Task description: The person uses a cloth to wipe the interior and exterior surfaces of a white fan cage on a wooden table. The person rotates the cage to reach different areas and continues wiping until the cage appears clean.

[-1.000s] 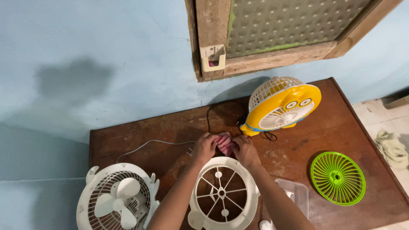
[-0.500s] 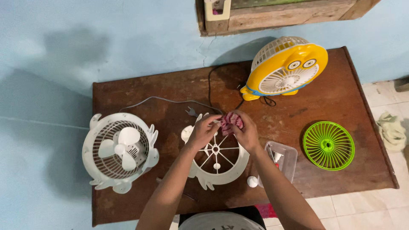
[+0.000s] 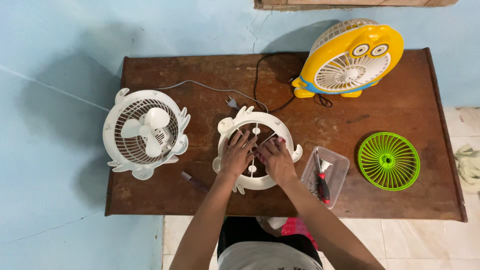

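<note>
A white round fan grille (image 3: 260, 118) with thin spokes lies flat on the brown wooden table (image 3: 200, 70), in the middle near me. My left hand (image 3: 237, 153) rests on the grille's left half, fingers spread over the spokes. My right hand (image 3: 275, 160) presses a pink cloth (image 3: 275, 142) down on the spokes at the grille's right half. The cloth is mostly hidden under the fingers; only a small edge shows.
A white fan body (image 3: 145, 132) with blades lies at the left, its grey cord and plug (image 3: 231, 103) beside it. A yellow fan (image 3: 352, 60) stands at the back right. A green grille (image 3: 389, 161) and a clear tray (image 3: 336, 167) with a red-handled screwdriver (image 3: 323, 182) lie right.
The view has tilted down, so the window frame left the top. Both hands came down from above the grille's far rim onto its spokes, the right hand bringing the pink cloth.
</note>
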